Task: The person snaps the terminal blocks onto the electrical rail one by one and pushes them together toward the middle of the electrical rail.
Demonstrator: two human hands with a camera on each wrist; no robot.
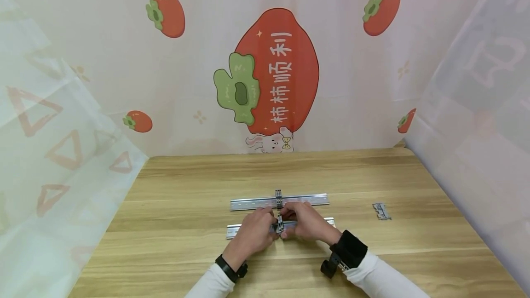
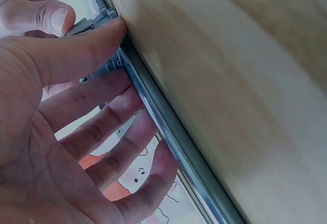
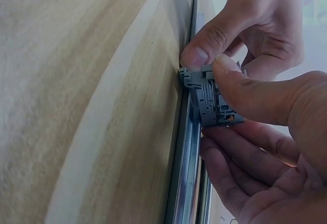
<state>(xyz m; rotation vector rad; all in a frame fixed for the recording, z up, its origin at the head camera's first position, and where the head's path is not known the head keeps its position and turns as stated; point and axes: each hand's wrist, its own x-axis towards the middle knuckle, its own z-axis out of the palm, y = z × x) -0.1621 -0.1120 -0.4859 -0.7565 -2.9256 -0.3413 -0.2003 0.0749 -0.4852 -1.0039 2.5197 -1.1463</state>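
Both hands meet at a grey DIN-rail terminal block [image 1: 280, 223] on the nearer metal rail [image 1: 233, 232]. My left hand [image 1: 255, 231] pinches it from the left; in the left wrist view the thumb lies along the block's end and the other fingers reach past the rail [image 2: 153, 101]. From the right, my right hand [image 1: 308, 223] holds the same block, thumb on its near end and fingers behind. The right wrist view shows the terminal block [image 3: 207, 98] side-on against the rail. Fingers hide whether it is fully seated, and whether several pieces stand together.
Behind lies a second parallel rail [image 1: 252, 204] bearing a small stack of terminal blocks [image 1: 279, 198]. A loose grey terminal block [image 1: 381, 211] lies on the wooden table [image 1: 186, 261] to the right. Printed cloth [image 1: 343, 82] hangs at the back and both sides.
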